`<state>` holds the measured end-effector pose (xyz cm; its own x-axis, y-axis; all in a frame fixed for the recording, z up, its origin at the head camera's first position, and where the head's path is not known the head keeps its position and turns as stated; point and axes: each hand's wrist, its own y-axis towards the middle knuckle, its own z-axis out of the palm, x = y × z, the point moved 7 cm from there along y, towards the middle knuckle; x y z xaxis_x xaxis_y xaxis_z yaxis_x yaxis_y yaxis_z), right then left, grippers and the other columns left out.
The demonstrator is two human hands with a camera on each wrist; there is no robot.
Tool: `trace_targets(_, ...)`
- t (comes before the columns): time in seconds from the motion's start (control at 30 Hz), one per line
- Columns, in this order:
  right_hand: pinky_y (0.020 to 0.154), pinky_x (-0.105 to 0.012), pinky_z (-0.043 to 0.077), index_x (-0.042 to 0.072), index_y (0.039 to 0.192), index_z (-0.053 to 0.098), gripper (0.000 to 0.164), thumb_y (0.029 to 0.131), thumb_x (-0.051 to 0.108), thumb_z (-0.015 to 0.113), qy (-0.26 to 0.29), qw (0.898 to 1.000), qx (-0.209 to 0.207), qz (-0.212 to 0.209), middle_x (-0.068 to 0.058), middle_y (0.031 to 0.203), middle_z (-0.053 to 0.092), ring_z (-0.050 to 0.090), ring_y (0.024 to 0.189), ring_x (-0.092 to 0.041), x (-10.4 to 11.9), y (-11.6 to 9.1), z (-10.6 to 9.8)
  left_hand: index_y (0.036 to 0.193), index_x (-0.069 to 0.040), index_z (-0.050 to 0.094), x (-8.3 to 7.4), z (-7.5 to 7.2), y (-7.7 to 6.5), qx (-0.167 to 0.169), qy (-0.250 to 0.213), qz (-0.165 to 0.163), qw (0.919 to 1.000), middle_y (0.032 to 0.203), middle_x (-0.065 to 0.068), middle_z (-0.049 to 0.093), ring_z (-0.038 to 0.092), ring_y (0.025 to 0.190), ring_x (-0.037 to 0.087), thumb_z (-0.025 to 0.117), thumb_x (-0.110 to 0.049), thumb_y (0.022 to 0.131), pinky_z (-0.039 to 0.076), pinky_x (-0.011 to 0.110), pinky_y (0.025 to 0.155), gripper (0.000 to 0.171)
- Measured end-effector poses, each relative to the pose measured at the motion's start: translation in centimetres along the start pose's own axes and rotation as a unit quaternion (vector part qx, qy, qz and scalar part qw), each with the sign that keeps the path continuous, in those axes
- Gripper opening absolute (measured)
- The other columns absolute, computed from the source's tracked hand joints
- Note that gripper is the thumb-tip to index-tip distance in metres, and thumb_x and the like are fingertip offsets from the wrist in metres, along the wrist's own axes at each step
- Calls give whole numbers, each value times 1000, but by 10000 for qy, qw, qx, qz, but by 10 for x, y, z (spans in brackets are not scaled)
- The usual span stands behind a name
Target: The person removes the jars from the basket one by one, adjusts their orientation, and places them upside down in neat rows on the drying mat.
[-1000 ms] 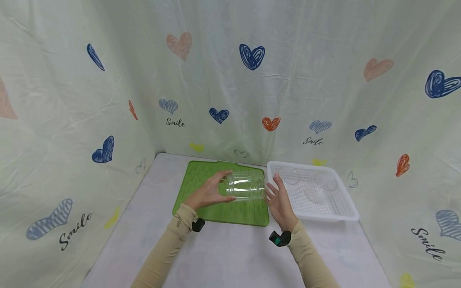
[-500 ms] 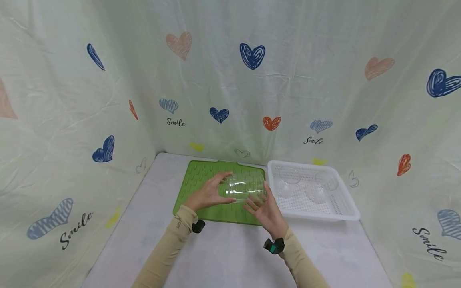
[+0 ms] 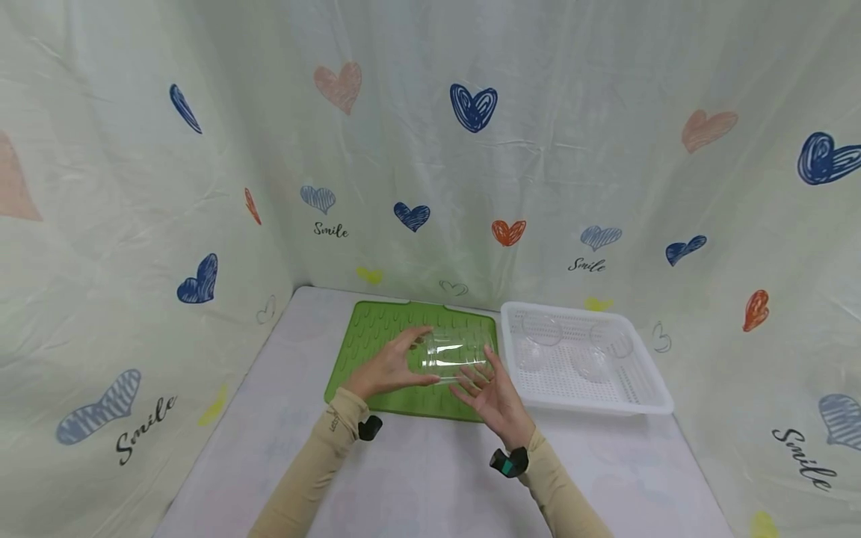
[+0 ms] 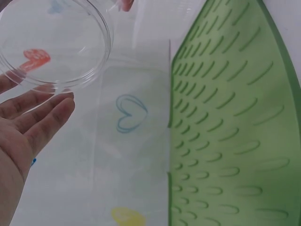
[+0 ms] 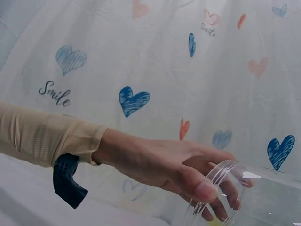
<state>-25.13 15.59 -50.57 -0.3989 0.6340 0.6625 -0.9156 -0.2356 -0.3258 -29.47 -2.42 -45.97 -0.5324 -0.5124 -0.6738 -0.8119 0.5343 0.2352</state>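
A clear jar (image 3: 452,353) lies sideways in the air over a green ribbed mat (image 3: 354,366), its round mouth facing left. My left hand (image 3: 389,368) holds the mouth end, thumb on the near side; the right wrist view shows this left hand (image 5: 162,165) gripping the threaded neck. In the left wrist view, the jar's round rim (image 4: 104,28) stands against the fingers. My right hand (image 3: 499,400) is palm up at the base end, with its thumb against the jar and its fingers along the underside. Fingertip contact there is partly hard to tell through the clear wall.
A white perforated basket (image 3: 646,373) stands to the right of the mat, holding several clear round containers (image 3: 592,362). White table surface (image 3: 430,478) lies in front. A curtain (image 3: 430,157) printed with hearts closes off the back and sides.
My right hand has moved left and in, from beside the jar's base to under and against it. The jar has dropped slightly, still in my left hand.
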Motion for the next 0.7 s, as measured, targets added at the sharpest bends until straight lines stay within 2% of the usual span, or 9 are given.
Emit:
trace_targets(0.23,113,-49,36,6,152,-15,109,89,55,60,-149,9998,-120,-50,-23,155,11,20,144,-37,-2,2,1,151,-22,28,3,0,-5,-29,-11,-152,9999,147,9,43,49,129,34,79,-48,75,48,57,96,96)
trace_targets(0.43,113,-49,35,7,152,-14,104,92,50,59,-253,9996,-75,-103,-24,156,9,16,145,-38,-6,5,3,152,-21,27,11,-1,-12,-109,167,-194,9996,152,5,39,47,131,34,77,-55,74,47,56,100,99)
trace_targets(0.5,113,-51,35,13,153,-12,101,92,49,59,-352,9992,-74,-155,-25,157,6,15,146,-39,-6,7,4,152,-21,27,15,-1,-14,-121,177,-251,9995,153,4,37,45,133,33,76,-58,74,45,56,102,100)
trace_targets(0.63,114,-53,32,22,155,-7,93,93,47,58,-689,9971,-116,-301,-27,157,3,12,146,-42,-5,12,7,153,-29,26,21,-2,-22,-146,88,-442,9989,156,1,34,41,137,31,74,-60,74,41,58,105,98)
trace_targets(0.7,115,-54,30,22,155,-3,91,93,47,59,-853,9955,-217,-358,-27,157,4,13,145,-43,-5,16,7,152,-36,23,25,-3,-27,-186,109,-547,9983,156,0,33,40,138,31,73,-62,74,41,58,105,97)
